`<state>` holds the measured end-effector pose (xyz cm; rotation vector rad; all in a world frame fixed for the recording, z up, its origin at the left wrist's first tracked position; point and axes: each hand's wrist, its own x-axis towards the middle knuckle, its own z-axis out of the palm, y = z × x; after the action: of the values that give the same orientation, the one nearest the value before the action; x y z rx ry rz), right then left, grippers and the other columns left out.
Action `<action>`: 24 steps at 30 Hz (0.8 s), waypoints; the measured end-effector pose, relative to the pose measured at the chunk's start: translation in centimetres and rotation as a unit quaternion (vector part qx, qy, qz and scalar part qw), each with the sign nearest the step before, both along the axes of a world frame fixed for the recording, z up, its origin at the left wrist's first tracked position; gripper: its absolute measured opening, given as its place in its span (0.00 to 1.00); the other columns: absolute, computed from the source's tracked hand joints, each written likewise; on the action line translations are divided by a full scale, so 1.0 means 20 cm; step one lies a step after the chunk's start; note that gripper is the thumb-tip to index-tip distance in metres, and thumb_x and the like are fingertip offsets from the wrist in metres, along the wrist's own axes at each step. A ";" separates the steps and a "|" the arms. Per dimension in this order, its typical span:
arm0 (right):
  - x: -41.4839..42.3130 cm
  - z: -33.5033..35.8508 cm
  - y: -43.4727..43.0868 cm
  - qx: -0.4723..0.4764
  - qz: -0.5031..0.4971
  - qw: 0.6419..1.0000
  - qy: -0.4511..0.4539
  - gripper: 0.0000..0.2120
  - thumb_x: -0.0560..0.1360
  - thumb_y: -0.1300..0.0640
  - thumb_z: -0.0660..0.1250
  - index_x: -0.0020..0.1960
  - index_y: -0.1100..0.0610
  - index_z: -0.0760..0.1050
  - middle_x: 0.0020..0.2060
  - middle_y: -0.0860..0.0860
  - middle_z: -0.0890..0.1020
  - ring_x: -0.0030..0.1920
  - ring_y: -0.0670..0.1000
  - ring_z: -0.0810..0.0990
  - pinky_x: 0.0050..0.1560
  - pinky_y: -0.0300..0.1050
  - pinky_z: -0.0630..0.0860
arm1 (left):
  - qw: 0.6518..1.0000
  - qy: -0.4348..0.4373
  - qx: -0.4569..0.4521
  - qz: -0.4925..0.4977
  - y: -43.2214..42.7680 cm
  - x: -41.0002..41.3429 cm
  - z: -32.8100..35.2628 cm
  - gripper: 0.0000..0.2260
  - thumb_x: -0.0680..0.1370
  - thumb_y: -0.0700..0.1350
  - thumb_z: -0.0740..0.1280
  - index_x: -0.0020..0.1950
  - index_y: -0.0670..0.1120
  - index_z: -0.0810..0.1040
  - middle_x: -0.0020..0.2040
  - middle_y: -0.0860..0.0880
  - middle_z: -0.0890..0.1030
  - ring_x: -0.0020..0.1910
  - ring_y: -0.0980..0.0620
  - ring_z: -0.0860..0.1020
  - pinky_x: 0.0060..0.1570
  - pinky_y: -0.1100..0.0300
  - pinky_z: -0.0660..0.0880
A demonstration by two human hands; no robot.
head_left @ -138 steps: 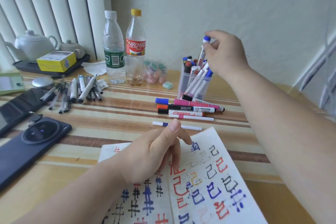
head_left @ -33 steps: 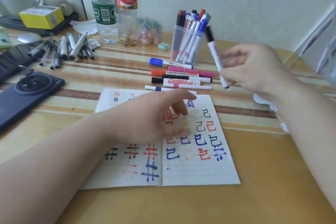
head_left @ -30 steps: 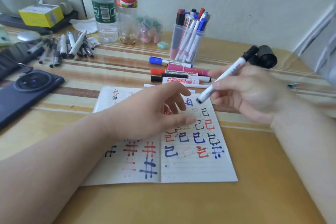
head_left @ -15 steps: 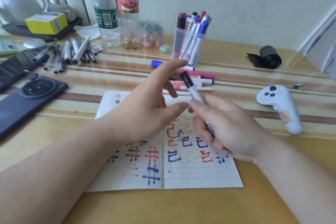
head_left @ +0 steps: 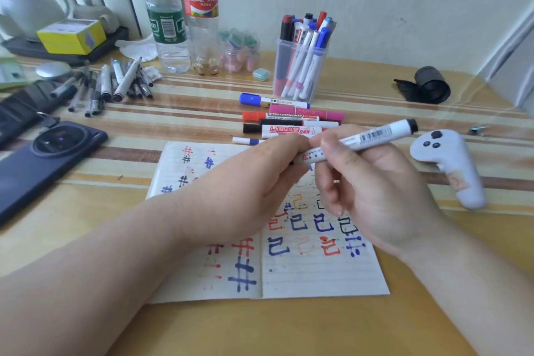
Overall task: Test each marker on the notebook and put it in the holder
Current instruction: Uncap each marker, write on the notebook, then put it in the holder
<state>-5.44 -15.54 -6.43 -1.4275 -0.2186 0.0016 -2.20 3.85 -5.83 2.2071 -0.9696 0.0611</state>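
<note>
My right hand (head_left: 372, 191) grips a white marker (head_left: 372, 136) with a black end, held nearly level above the open notebook (head_left: 318, 274). My left hand (head_left: 248, 185) pinches the marker's left end, where the cap is hidden by my fingers. The notebook pages carry red, blue and black test marks. Several loose markers (head_left: 289, 121) lie in a row beyond the notebook. The clear holder (head_left: 300, 69) stands behind them, filled with several markers.
Two plastic bottles (head_left: 185, 9) stand at the back. A pile of grey pens (head_left: 115, 84) and a dark phone (head_left: 43, 159) lie left. A white controller (head_left: 450, 165) and a black roll (head_left: 430, 85) lie right. A teapot tray (head_left: 57, 46) sits far left.
My right hand turned the marker from upright to nearly level, and my left hand closed on its left end. The camera view shifted slightly.
</note>
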 end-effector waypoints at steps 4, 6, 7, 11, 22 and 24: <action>-0.02 0.00 0.07 -0.040 -0.062 0.996 -0.046 0.14 0.82 0.52 0.65 0.45 0.62 0.77 0.27 0.57 0.70 0.26 0.51 0.68 0.25 0.41 0.66 | 0.999 0.024 -0.001 -0.029 -0.01 0.01 0.00 0.14 0.84 0.54 0.55 0.58 0.45 0.73 0.40 0.52 0.78 0.40 0.52 0.75 0.42 0.60 0.72; -0.04 0.01 0.08 -0.030 -0.064 0.996 -0.058 0.11 0.81 0.54 0.63 0.44 0.59 0.77 0.26 0.57 0.68 0.25 0.50 0.66 0.25 0.40 0.64 | 0.999 0.031 -0.006 -0.034 -0.02 0.02 0.00 0.16 0.84 0.54 0.56 0.62 0.45 0.73 0.38 0.52 0.78 0.38 0.52 0.75 0.41 0.56 0.72; -0.04 0.01 0.08 -0.028 -0.063 0.995 -0.065 0.12 0.82 0.55 0.62 0.43 0.57 0.76 0.25 0.57 0.67 0.24 0.50 0.65 0.25 0.39 0.64 | 0.999 0.035 -0.014 -0.034 -0.03 0.02 -0.01 0.16 0.84 0.54 0.57 0.62 0.45 0.74 0.36 0.54 0.77 0.36 0.54 0.75 0.38 0.60 0.72; -0.04 0.02 0.07 -0.034 -0.072 0.993 -0.092 0.14 0.83 0.56 0.61 0.40 0.57 0.74 0.24 0.59 0.66 0.23 0.51 0.65 0.26 0.40 0.65 | 0.994 0.072 -0.053 -0.058 -0.03 0.04 -0.01 0.12 0.84 0.54 0.59 0.62 0.49 0.74 0.29 0.55 0.66 0.26 0.58 0.67 0.31 0.70 0.62; -0.06 0.17 -0.07 -0.006 -0.160 0.987 0.026 0.14 0.75 0.64 0.69 0.33 0.56 0.70 0.21 0.50 0.65 0.20 0.48 0.60 0.23 0.36 0.58 | 0.945 0.282 -0.148 -0.066 0.02 0.05 -0.02 0.19 0.80 0.64 0.56 0.64 0.57 0.75 0.39 0.48 0.69 0.39 0.47 0.69 0.54 0.36 0.79; -0.12 0.18 0.00 -0.073 -0.027 0.995 0.065 0.07 0.71 0.61 0.69 0.35 0.60 0.78 0.22 0.56 0.71 0.22 0.54 0.69 0.23 0.41 0.68 | 0.957 0.263 -0.103 -0.064 0.02 0.05 -0.02 0.14 0.80 0.49 0.55 0.63 0.53 0.72 0.40 0.47 0.71 0.39 0.48 0.71 0.51 0.45 0.78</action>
<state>-7.81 -15.60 -2.79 -1.5720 -0.0736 0.0679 -1.22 4.33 -6.19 1.8237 -0.7586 -0.4436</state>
